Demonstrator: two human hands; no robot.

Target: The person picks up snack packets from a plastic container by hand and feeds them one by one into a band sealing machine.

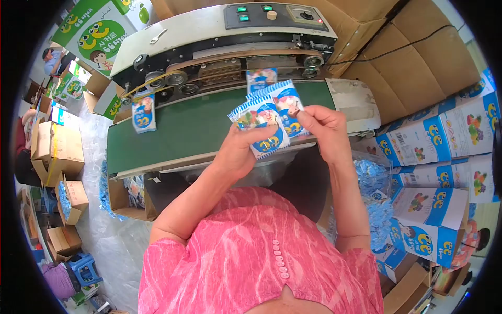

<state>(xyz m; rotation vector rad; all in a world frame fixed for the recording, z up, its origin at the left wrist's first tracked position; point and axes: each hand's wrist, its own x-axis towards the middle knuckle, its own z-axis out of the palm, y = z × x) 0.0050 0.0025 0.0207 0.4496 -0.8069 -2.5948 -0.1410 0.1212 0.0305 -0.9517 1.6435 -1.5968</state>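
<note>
My left hand (238, 149) is closed on a blue-and-white printed packet (276, 142), thumb across its front. In my right hand (328, 128), a second packet (286, 97) with a striped top edge is pinched at its lower right side. The two packets overlap, tilted, over the green conveyor belt (178, 136) of a band sealer (198, 44). Behind them, another similar packet (261, 77) stands at the sealer's band, partly hidden. Farther left, one more packet (144, 112) is at the band, its lower part over the belt.
A cardboard box (133, 201) with packets sits below the belt's left end. To the right are a heap of blue packets (374, 220) and printed cartons (418, 138). A black cable (402, 44) crosses cardboard. Other people sit at the far left and lower right.
</note>
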